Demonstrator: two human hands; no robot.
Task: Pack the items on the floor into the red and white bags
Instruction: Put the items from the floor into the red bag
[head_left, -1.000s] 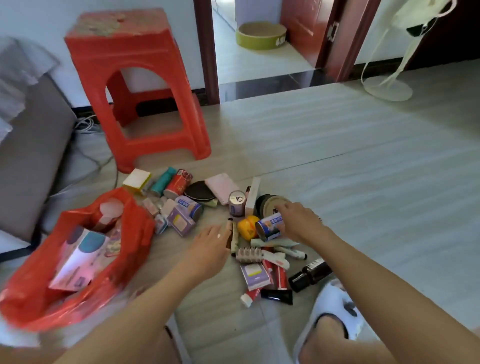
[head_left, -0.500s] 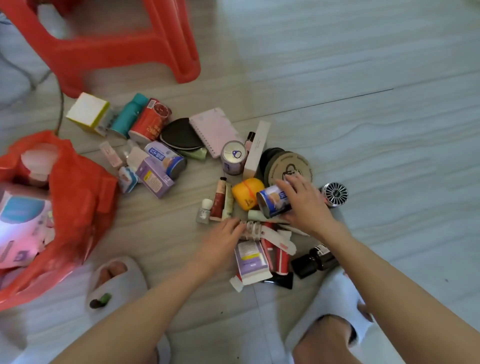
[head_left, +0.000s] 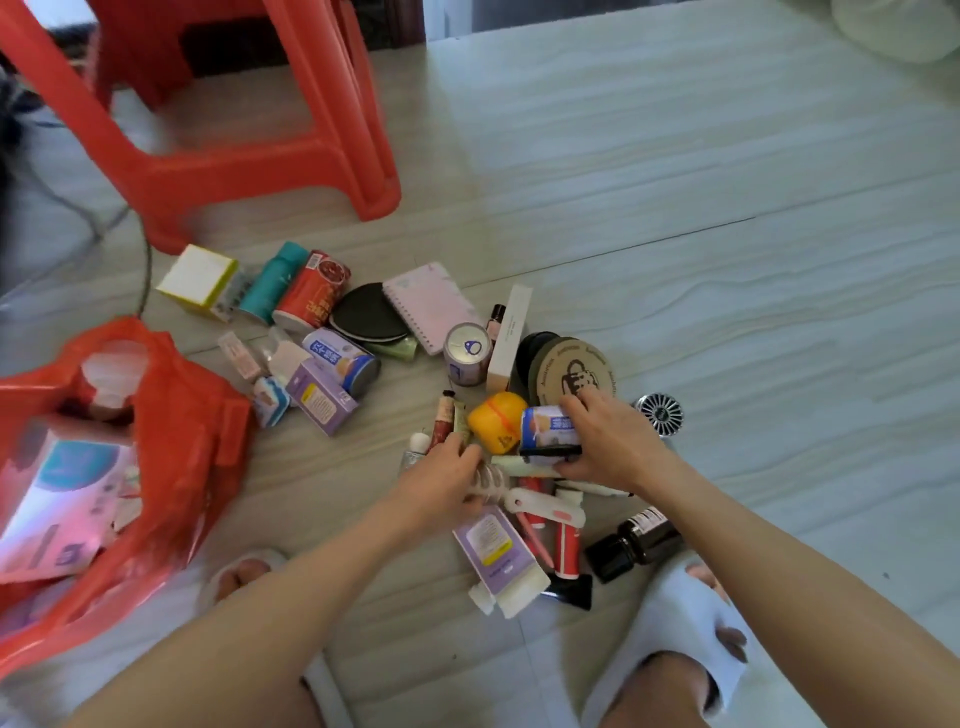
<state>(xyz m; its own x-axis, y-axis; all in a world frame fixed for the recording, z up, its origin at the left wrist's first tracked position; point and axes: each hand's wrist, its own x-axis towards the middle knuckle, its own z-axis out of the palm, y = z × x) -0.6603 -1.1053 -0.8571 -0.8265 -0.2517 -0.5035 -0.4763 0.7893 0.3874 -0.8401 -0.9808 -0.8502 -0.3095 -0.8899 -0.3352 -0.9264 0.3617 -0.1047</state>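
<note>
Two hands (head_left: 447, 478) (head_left: 613, 447), one red bag (head_left: 187, 447)

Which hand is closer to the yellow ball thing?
It's close, but the right hand, holding a small blue-and-white can that sits against the yellow round container. The left hand is just below it, slightly apart.

The red bag (head_left: 171, 467) at the left is cut off by the frame's edge and smeared by blur; the print on the box (head_left: 62, 499) inside it is unreadable. The red stool (head_left: 249, 135) at the upper left loses its seat past the top edge. The left hand (head_left: 441, 483) covers most of a ribbed white item (head_left: 491, 480), and what that item is cannot be told. The right hand (head_left: 613, 441) hides the far side of the small can (head_left: 545, 428), whose label is too small to read.
</note>
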